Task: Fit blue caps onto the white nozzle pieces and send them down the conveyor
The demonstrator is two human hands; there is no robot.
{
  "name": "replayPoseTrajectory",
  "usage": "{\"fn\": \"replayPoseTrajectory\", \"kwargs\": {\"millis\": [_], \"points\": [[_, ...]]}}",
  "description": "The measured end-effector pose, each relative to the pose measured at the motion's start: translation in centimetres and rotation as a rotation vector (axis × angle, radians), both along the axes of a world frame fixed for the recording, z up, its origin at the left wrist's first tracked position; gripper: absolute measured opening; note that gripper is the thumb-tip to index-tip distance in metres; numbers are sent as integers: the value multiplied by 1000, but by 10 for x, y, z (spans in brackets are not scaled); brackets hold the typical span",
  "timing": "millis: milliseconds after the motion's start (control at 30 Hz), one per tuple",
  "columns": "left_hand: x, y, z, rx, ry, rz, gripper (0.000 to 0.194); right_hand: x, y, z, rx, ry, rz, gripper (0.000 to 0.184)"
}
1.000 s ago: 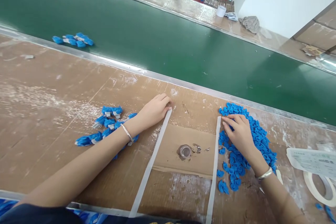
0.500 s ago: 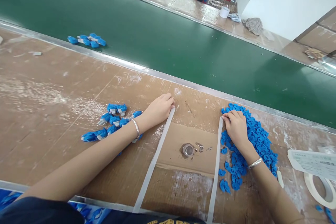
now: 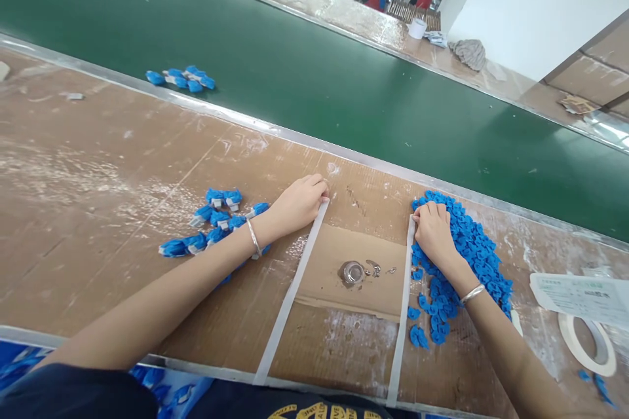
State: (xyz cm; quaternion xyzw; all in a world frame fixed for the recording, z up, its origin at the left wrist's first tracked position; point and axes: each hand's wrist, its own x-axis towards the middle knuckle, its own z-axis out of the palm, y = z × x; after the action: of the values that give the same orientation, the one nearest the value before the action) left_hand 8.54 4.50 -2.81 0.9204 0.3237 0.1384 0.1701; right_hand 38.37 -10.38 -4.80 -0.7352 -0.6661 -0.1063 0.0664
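My left hand [image 3: 310,200] is closed at the far end of a long pale tape strip [image 3: 291,294], pinching it. A second tape strip [image 3: 403,321] runs roughly alongside, and the fingers of my right hand [image 3: 432,229] pinch its far end. Between the strips, a small round container [image 3: 352,272] stands on a flat cardboard piece [image 3: 319,275], with shiny wet spots beside it. Under and around my right hand spreads a heap of small blue pieces [image 3: 472,249]. Blue bundles with white parts [image 3: 219,217] lie left of my left forearm, which partly hides some.
A green conveyor belt [image 3: 304,72] crosses behind the table, carrying a small group of blue bundles [image 3: 181,78]. At the right lie a tape roll [image 3: 587,346] and a printed paper sheet [image 3: 580,294]. A white pillar [image 3: 531,6] rises beyond the belt.
Both hands keep their grip on the tape ends with hardly any movement. The view has shifted slightly, and a blue stool shows more plainly in the background.
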Motion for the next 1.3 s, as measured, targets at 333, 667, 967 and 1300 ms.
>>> {"fn": "replayPoseTrajectory", "kwargs": {"millis": [333,667,967,1300], "points": [[-8,-2,6,-117,-73,29,15,11,-6,15,19,81,59,25],[-5,-4,0,-105,-80,32,14,1,-15,11,51,86,32,29],[-6,-4,-5,-118,-99,33,14,-6,-16,2,70,137,11,29],[-7,-6,-9,-128,-118,29,14,1,-14,2,153,140,-22,25]]}}
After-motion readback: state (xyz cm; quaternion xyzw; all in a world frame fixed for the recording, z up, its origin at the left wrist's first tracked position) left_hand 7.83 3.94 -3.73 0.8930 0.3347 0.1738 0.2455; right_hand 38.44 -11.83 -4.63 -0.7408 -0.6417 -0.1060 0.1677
